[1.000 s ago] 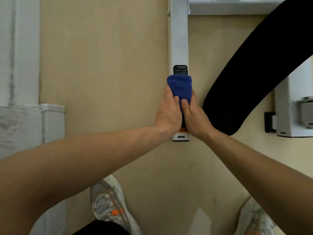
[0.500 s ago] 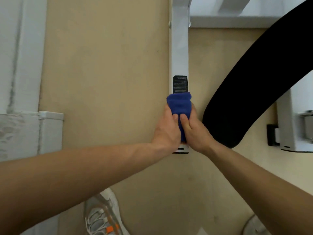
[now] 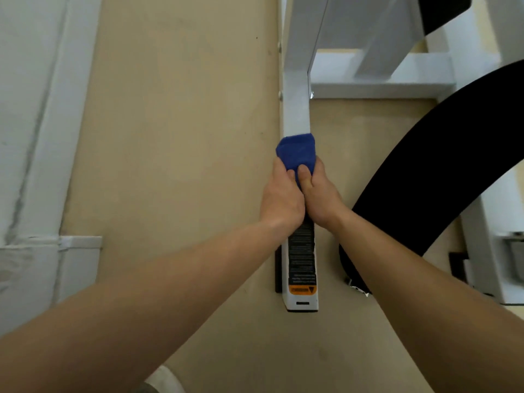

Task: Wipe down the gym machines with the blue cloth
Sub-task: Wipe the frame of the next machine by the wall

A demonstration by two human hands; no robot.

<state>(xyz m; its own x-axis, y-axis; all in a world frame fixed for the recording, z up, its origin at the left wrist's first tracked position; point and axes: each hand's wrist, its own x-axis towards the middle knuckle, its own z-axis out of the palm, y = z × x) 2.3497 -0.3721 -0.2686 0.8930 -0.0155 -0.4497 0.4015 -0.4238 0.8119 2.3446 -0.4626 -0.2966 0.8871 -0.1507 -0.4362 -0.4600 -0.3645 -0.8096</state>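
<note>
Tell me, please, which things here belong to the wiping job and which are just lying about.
Job:
blue cloth
left hand and right hand, both gripping it
white machine beam under it

Lying about:
black curved pad, untouched
white ledge at left
shoe at bottom edge

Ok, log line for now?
phase: wiping | left hand, right hand: gripping blue cloth | cloth: on white bar, past black label

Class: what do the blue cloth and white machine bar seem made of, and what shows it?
The white machine bar: probably painted metal; smooth, straight-edged, with bolt heads. The blue cloth: soft matte fabric, perhaps microfibre; it wraps the bar with a fuzzy edge.
</note>
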